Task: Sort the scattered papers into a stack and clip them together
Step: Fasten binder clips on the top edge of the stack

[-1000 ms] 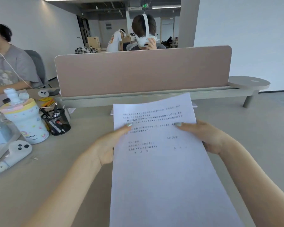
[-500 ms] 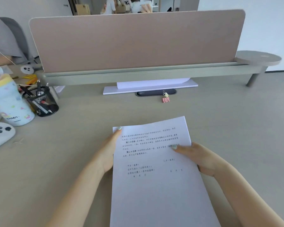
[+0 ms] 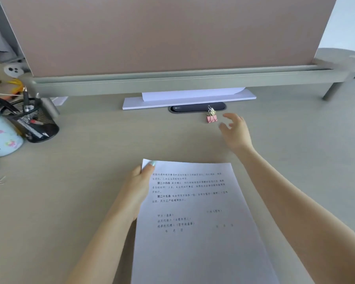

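Beige and wide, the surface [image 3: 90, 191] runs up to a tall pink board [image 3: 162, 33] at the back. Near me lies the stack [image 3: 195, 218] of papers, flat, with print on the top sheet. My left hand [image 3: 138, 187] holds its top left corner, thumb on top and the other fingers under the edge, so it stays put. Paper like this is light, thin and bendy. I think it can slide or fan out if I let go, so a pinch at one corner is the best hold, and that corner is where the clip should bite.

Farther off, close to the back, sits a small pink clip [image 3: 211, 116] with its wire handles sticking up. My right hand [image 3: 234, 130] is just beside it, not touching, with fingers spread apart and holding nothing. I think the clip is small and hard with a stiff spring, so I should take it by the two wire handles and squeeze them to open it.

Behind the clip are a dark slot [image 3: 193, 108] and more white sheets [image 3: 189, 97] tucked under the board. On the left stand a black mesh pen cup [image 3: 32, 121] and a pale bottle [image 3: 0, 138].
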`<state>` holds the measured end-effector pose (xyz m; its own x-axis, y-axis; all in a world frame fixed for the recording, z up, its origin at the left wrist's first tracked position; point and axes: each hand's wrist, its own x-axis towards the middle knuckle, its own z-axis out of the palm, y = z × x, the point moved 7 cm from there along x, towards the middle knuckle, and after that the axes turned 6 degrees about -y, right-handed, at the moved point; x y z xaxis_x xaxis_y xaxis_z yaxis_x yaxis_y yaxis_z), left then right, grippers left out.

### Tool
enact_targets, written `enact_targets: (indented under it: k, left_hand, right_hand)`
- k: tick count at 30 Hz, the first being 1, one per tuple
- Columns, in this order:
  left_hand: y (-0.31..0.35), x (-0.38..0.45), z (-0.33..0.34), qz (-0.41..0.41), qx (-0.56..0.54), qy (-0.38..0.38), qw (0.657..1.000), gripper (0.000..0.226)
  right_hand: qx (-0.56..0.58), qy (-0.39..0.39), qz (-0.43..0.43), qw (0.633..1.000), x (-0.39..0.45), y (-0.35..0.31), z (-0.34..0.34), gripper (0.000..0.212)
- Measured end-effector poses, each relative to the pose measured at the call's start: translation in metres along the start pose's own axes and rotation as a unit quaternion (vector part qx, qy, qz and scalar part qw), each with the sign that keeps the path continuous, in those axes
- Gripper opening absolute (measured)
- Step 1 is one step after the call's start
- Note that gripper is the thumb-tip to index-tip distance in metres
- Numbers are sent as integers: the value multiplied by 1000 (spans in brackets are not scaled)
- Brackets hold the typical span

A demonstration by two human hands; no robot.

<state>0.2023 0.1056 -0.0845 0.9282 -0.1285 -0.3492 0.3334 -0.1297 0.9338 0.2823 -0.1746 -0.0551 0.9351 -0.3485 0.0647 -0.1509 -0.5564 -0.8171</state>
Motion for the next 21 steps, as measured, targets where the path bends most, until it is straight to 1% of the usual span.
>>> enact_targets:
  k: [2,5,7,9,12,15,19,21]
  left_hand:
    - [-1,2,-1,2,28,19,999,13]
    - [-5,6,-3,1,58,34,998,23]
    - [-7,8,-3,-1,64,38,997,23]
    - [-7,7,-3,0,66,41,997,22]
    - [-6,8,-2,1,64,42,997,25]
    - [-4,6,0,4,63,35,997,25]
    - [-2,0,1,20,53,35,998,24]
    - [-1,-5,3,23,54,37,998,26]
  right_hand:
    - [-47,-2,-16,999,31,-4,12,47]
    - [-76,-26,-11,997,67,-2,26,58]
    - [-97,-64,-17,993,81,1,34,58]
    - [-132,-101,-26,986,84,3,41,53]
    - [-154,-119,-60,979,72,-3,51,43]
    - [-191,-144,-109,965,47,-17,67,42]
    - [-152,-220,-151,952,-1,-36,90,46]
    - [-145,-255,-149,944,-23,-41,94,48]
